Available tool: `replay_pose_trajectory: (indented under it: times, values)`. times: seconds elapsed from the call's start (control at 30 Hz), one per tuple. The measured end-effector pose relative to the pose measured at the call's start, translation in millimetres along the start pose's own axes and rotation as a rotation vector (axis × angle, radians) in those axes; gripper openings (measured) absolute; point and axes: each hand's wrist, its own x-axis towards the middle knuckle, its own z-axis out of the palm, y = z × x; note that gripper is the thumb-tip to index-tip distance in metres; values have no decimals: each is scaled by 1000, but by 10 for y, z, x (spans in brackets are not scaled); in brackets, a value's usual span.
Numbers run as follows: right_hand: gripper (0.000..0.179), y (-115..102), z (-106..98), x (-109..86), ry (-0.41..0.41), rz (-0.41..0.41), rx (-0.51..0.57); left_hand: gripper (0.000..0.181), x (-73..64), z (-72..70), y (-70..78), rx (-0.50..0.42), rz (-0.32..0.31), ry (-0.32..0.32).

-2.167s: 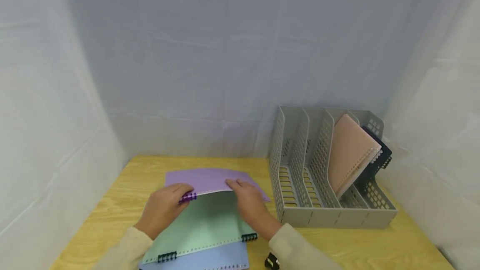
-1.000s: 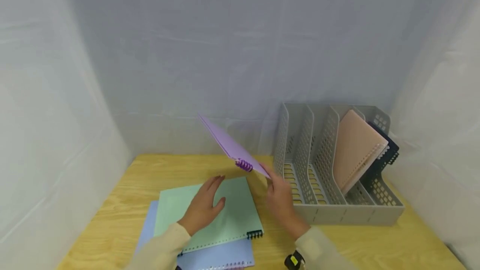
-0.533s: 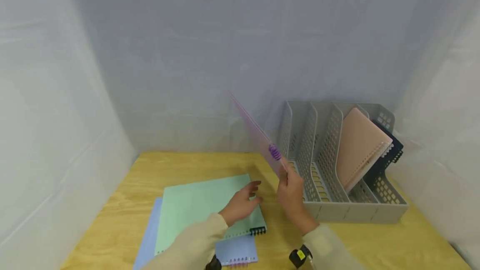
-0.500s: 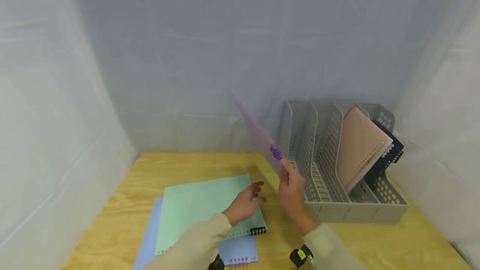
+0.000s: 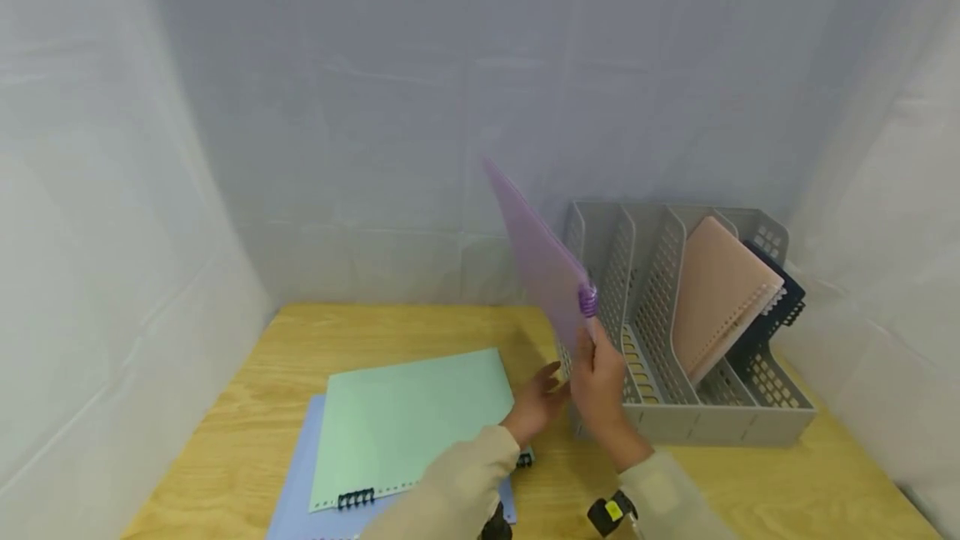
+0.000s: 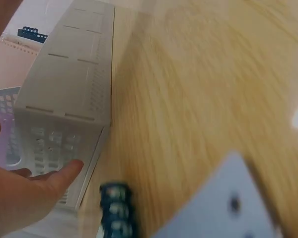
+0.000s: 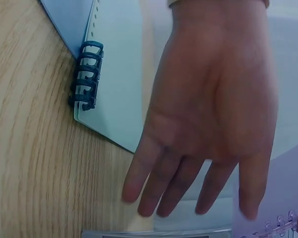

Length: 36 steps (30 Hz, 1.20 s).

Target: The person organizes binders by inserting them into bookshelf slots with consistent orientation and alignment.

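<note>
My right hand point(image 5: 600, 377) grips a purple notebook point(image 5: 543, 265) by its lower edge, just below a purple ring binding point(image 5: 587, 301). The notebook stands tilted in the air, its lower part overlapping the left end of a grey file organizer point(image 5: 723, 423) in the head view. My left hand point(image 5: 536, 400) is beside my right wrist, close to that end, and holds nothing. Its fingers are spread and nearly straight in the right wrist view. A mint-green notebook point(image 5: 405, 415) with dark rings lies on a blue notebook point(image 5: 296, 473) to the left.
Pink point(image 5: 716, 298) and navy point(image 5: 780, 298) notebooks lean in the organizer's right-hand slots. The organizer stands at the right of a yellow wooden table point(image 5: 225, 432). White sheeting point(image 5: 375, 148) hangs behind and on both sides.
My left hand let go of the purple notebook and moved right, off the green one. My right hand lifted the purple notebook, turned it upright and carried it right to the organizer.
</note>
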Motion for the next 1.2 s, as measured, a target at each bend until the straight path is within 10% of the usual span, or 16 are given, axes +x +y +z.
replay_pose_trajectory:
  times: [0.33,1.2]
  values:
    - [17,-51,-60,26,62,22,29,50,91,175,-38,193,182,53]
    - [21,-84,-134,110,245,119,198,63,155,208,-34,9,53,-54]
